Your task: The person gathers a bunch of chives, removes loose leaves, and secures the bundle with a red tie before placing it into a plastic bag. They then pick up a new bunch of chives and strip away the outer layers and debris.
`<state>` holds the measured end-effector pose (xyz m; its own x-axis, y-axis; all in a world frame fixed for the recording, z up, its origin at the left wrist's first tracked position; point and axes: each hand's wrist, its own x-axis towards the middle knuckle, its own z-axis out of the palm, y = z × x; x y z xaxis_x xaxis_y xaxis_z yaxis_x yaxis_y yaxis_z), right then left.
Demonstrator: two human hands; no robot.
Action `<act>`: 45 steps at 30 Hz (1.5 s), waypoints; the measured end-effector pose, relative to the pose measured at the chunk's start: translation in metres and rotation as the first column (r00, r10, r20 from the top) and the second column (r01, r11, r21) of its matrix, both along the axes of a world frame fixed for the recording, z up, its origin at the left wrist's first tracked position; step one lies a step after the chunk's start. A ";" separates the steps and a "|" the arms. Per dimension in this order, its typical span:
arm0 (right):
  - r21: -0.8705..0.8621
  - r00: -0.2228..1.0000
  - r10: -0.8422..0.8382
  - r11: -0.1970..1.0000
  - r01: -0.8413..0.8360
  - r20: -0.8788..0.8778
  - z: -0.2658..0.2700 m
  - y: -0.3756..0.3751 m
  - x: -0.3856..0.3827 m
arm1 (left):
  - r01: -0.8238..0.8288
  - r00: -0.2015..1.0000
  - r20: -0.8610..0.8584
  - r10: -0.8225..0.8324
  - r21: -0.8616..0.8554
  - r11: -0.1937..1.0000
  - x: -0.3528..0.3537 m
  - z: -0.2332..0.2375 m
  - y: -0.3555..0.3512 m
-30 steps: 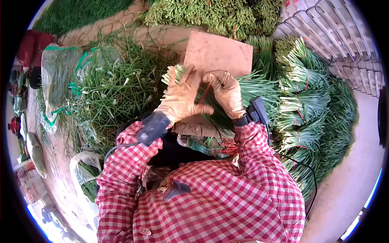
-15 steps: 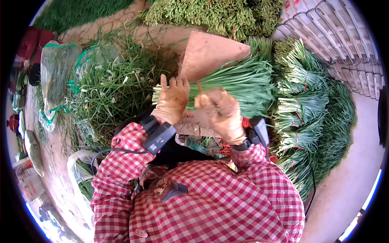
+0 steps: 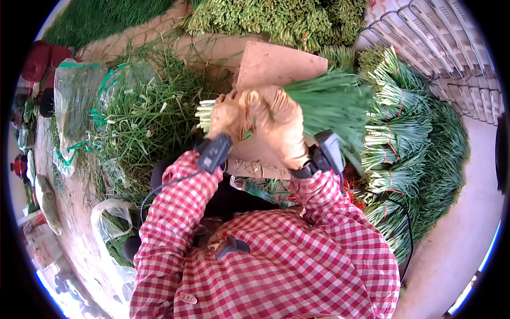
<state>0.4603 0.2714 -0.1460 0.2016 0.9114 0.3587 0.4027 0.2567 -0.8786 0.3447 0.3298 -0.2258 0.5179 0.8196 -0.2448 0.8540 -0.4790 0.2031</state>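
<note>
A bunch of chives [image 3: 329,103] lies across the board [image 3: 281,61], its pale cut ends pointing left and its leaves fanning right, smeared by motion. My left hand [image 3: 227,116], in a tan glove, is wrapped round the bunch near the cut ends. Close against it, my gloved right hand [image 3: 276,122] is closed around the bunch at the start of the leaves. A bit of red band shows between the two hands. The gloves hide most of the stems.
Loose chives and trimmings [image 3: 149,111] are heaped at the left, beside a clear plastic bag [image 3: 79,101]. Banded bunches [image 3: 396,138] are stacked along the right. More bunches [image 3: 281,21] lie at the back, near a light plastic crate [image 3: 425,37] at upper right.
My right hand has moved left and up against my left hand and closed round the bunch. My left fingers, raised before, are now curled. The leaves have shifted and blurred.
</note>
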 end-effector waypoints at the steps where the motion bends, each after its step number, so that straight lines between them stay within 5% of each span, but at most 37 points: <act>1: 0.137 0.997 -0.047 0.990 0.038 0.065 -0.004 0.008 0.003 | -0.055 0.995 0.079 0.053 0.018 0.998 0.002 -0.007 0.009; 2: 0.281 0.995 -0.069 0.959 0.044 0.079 0.001 0.008 0.012 | -0.112 0.916 0.394 0.071 0.081 0.990 -0.004 -0.012 0.016; 3: 0.201 0.999 -0.042 0.979 0.045 -0.021 0.006 -0.002 0.019 | -0.076 0.854 0.505 0.128 -0.123 0.990 -0.011 -0.014 0.025; 5: -0.138 0.925 0.043 0.985 -0.102 -0.378 -0.016 -0.034 0.025 | -0.079 0.844 0.520 0.130 -0.118 0.990 -0.014 -0.043 0.045; 6: -0.363 0.883 0.086 0.890 -0.276 -0.461 -0.030 -0.038 0.026 | -0.078 0.841 0.526 0.129 -0.118 0.990 -0.015 -0.054 0.050; 7: -0.540 0.831 0.097 0.717 -0.440 -0.548 -0.040 -0.039 0.027 | -0.030 0.883 0.437 0.172 -0.312 0.950 -0.016 -0.030 0.054; 8: -0.656 0.775 0.077 0.485 -0.579 -0.627 -0.051 -0.040 0.027 | -0.069 0.878 0.455 0.148 -0.185 0.980 -0.015 -0.040 0.054; 10: -0.603 0.635 -0.070 0.406 -0.687 -0.770 -0.088 -0.029 0.022 | -0.155 0.869 0.485 0.096 0.082 0.985 -0.012 -0.067 0.054; 11: -0.562 0.552 -0.146 0.369 -0.740 -0.821 -0.104 -0.023 0.017 | -0.283 0.906 0.322 0.274 -0.020 0.959 -0.006 -0.056 0.048; 12: -0.537 0.538 -0.129 0.424 -0.729 -0.833 -0.114 -0.018 0.012 | -0.347 0.872 0.410 0.267 0.134 0.928 -0.007 -0.073 0.044; 14: -0.477 0.518 -0.083 0.536 -0.697 -0.851 -0.127 -0.006 0.005 | -0.239 0.795 0.539 0.279 -0.145 0.960 -0.016 -0.093 0.056; 15: -0.437 0.455 -0.131 0.598 -0.672 -0.881 -0.129 -0.006 0.002 | -0.202 0.735 0.653 0.185 -0.050 0.978 -0.017 -0.092 0.053; 16: -0.456 0.481 -0.141 0.619 -0.639 -0.865 -0.126 -0.008 -0.001 | -0.191 0.818 0.483 0.313 -0.285 0.939 -0.019 -0.068 0.050; 19: -0.525 0.588 -0.150 0.655 -0.543 -0.795 -0.127 -0.012 -0.007 | -0.169 0.616 0.659 0.432 -0.425 0.889 -0.026 -0.044 0.027; 22: -0.355 0.748 0.005 0.878 -0.322 -0.664 -0.134 -0.021 -0.005 | -0.131 0.471 0.654 0.592 -0.612 0.780 -0.028 0.008 0.003; 23: -0.371 0.797 0.014 0.880 -0.296 -0.604 -0.118 -0.021 0.000 | -0.050 0.303 0.719 0.626 -0.644 0.763 -0.022 0.032 -0.006; 24: -0.303 0.832 0.075 0.910 -0.282 -0.550 -0.101 -0.021 0.005 | 0.040 0.120 0.748 0.652 -0.660 0.750 -0.018 0.044 -0.012; 26: -0.264 0.818 0.140 0.904 -0.335 -0.559 -0.068 -0.015 0.019 | 0.175 0.030 0.781 0.624 -0.618 0.766 -0.018 0.031 -0.005; 27: -0.258 0.833 0.156 0.907 -0.334 -0.531 -0.050 -0.011 0.024 | 0.195 -0.047 0.819 0.572 -0.554 0.809 -0.013 0.063 -0.010; 28: -0.232 0.965 0.173 0.948 -0.218 -0.198 -0.041 -0.005 0.033 | 0.207 -0.126 0.848 0.514 -0.484 0.850 -0.009 0.081 -0.011; 30: -0.102 0.956 0.202 0.968 -0.227 -0.213 -0.037 0.006 0.042 | 0.308 -0.202 0.830 0.520 -0.450 0.838 -0.002 0.078 0.002; 34: -0.158 0.955 0.259 0.947 -0.280 -0.144 -0.030 0.006 0.053 | 0.479 -0.354 0.714 0.604 -0.416 0.773 0.013 0.060 0.006; 36: -0.192 0.952 0.284 0.934 -0.302 -0.115 -0.028 0.002 0.055 | 0.565 -0.366 0.385 0.847 -0.632 0.531 0.026 0.020 0.011; 37: -0.207 0.951 0.291 0.929 -0.307 -0.102 -0.026 0.001 0.055 | 0.657 -0.341 0.283 0.896 -0.610 0.443 0.029 0.021 0.017; 39: -0.232 0.951 0.300 0.922 -0.309 -0.077 -0.025 -0.002 0.055 | 0.088 -0.024 0.892 0.451 -0.448 0.890 0.022 0.014 0.015; 40: -0.251 0.951 0.300 0.918 -0.307 -0.067 -0.027 -0.004 0.055 | -0.093 0.296 0.917 0.266 -0.249 0.964 0.017 0.010 0.013; 41: -0.264 0.950 0.305 0.913 -0.310 -0.061 -0.029 -0.005 0.055 | 0.029 0.055 0.886 0.460 -0.462 0.886 0.020 0.010 0.010; 43: -0.285 0.949 0.309 0.906 -0.314 -0.064 -0.030 -0.006 0.056 | 0.385 -0.320 0.543 0.777 -0.675 0.630 0.029 0.020 0.011; 45: -0.308 0.945 0.320 0.893 -0.327 -0.074 -0.029 -0.010 0.058 | 0.330 -0.337 0.616 0.712 -0.631 0.702 0.031 0.036 0.006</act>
<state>0.5184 0.2615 -0.1748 -0.1191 0.9919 0.0445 0.3249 0.0813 -0.9423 0.3756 0.3362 -0.1899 0.3117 0.9466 -0.0828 -0.6252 0.2699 0.7323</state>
